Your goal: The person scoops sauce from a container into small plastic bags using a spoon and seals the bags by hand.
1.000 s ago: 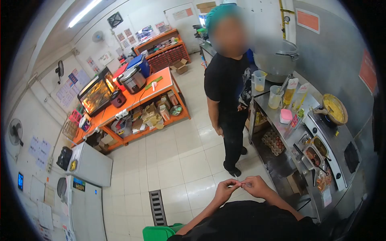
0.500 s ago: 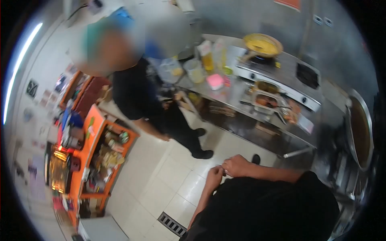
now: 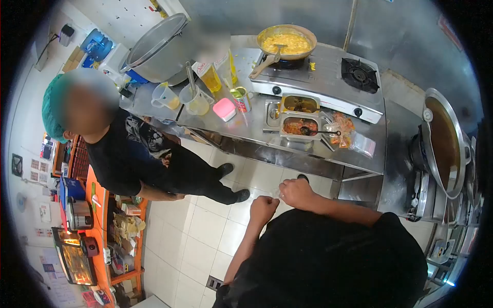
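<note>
Both the left hand (image 3: 264, 209) and right hand (image 3: 296, 194) are curled, close together; any grip is unclear.

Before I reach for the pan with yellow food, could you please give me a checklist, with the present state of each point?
1. Both hands free: cannot tell. The left hand and right hand are close together, fingers curled; a small thing could be hidden.
2. Pan on the burner: ok.
3. Pan handle uncovered: ok, it points toward the counter side.
4. Stove top clean: not ok, yellow bits lie beside the pan.
5. Flame off or low: cannot tell, the pan hides it.
6. Co-worker out of the way: ok, standing off to the left.
</note>
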Demonstrator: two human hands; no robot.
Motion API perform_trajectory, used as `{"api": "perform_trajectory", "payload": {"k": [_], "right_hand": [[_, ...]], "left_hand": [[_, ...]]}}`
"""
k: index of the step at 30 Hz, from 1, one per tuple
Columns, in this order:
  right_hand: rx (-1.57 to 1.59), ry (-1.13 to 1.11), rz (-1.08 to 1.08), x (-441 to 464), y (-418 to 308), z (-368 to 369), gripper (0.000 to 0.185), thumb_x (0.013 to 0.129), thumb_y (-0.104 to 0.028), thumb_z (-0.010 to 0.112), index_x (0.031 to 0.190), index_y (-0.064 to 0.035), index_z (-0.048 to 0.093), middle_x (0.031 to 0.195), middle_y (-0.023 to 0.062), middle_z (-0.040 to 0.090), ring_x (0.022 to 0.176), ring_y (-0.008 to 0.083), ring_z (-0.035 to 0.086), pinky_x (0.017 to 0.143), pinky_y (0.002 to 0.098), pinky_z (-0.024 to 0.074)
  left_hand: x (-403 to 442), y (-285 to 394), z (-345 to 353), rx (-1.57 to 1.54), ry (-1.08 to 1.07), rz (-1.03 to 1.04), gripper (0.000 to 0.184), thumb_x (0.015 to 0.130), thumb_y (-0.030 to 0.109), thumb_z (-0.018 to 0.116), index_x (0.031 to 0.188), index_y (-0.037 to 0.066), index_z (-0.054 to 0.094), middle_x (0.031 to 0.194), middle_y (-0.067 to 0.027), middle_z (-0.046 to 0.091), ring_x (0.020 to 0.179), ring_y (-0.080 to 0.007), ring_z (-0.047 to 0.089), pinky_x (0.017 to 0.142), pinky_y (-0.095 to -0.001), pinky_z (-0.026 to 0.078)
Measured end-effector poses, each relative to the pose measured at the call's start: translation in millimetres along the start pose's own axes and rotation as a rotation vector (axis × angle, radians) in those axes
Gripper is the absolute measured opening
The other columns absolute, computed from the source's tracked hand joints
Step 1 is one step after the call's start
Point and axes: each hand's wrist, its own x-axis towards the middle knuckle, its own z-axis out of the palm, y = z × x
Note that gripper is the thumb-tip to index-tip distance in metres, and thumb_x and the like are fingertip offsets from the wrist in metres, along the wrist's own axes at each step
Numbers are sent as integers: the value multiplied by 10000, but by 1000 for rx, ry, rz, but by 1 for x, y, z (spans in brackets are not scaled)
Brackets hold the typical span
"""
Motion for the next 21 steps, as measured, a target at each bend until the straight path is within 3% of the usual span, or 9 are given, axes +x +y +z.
{"api": "perform_trajectory", "payload": {"k": [2,4,5,7,9,11,13,17,21], "right_hand": [[53,25,20,10,15,-24,177,816,-225,641,825,-49,651,804,123,658,745,326,682,638,451,541],[111,53,40,21,37,-43,146,799,-198,651,827,-55,658,810,133,669,758,331,688,639,450,545],[282,126,48,26,55,-51,136,798,-174,681,835,-52,634,800,120,657,732,303,674,641,421,529],[461,189,61,36,82,-74,150,797,-150,711,843,-48,611,790,108,645,707,275,660,643,392,513],[742,243,237,43,104,-99,173,782,-96,755,816,-53,590,755,66,630,697,162,620,673,337,494],[868,266,246,50,132,-105,130,832,-76,732,820,-38,609,748,31,628,728,98,581,700,299,478],[976,179,200,54,155,-117,91,848,-85,722,888,-25,666,847,77,696,801,168,655,764,324,510],[868,71,140,58,178,-135,104,872,-66,700,963,-15,708,899,96,707,860,173,667,791,311,513],[929,122,63,69,198,-116,148,796,-65,778,925,-13,729,915,99,696,869,181,666,786,314,516]], "left_hand": [[9,30,-8,65,-8,-27,398,858,363,650,727,-11,688,701,-226,659,678,-419,655,642,-477,513],[18,57,-20,-17,110,160,396,889,374,653,775,-5,673,720,-208,667,686,-395,656,674,-442,516],[26,69,-33,-78,47,178,328,892,333,705,967,18,649,930,-205,686,873,-351,667,756,-407,513],[52,74,-32,-90,301,375,400,880,268,752,1160,37,583,1163,-183,630,1092,-292,616,848,-385,493],[81,86,-23,-556,98,236,511,889,216,757,1294,37,504,1317,-149,550,1194,-242,545,906,-382,473],[105,103,-19,-997,-112,25,329,938,141,699,1235,59,584,1105,-48,653,1008,-133,596,840,-307,481],[121,108,-2,-1092,-10,97,190,952,144,679,1127,84,638,1021,-7,660,940,-102,616,806,-264,481],[128,138,-3,-1035,138,83,125,932,152,707,1010,56,692,948,-17,691,879,-101,617,773,-256,476],[145,140,-15,-921,123,179,170,938,170,712,1024,25,730,953,-39,714,879,-95,624,773,-260,487]]}}
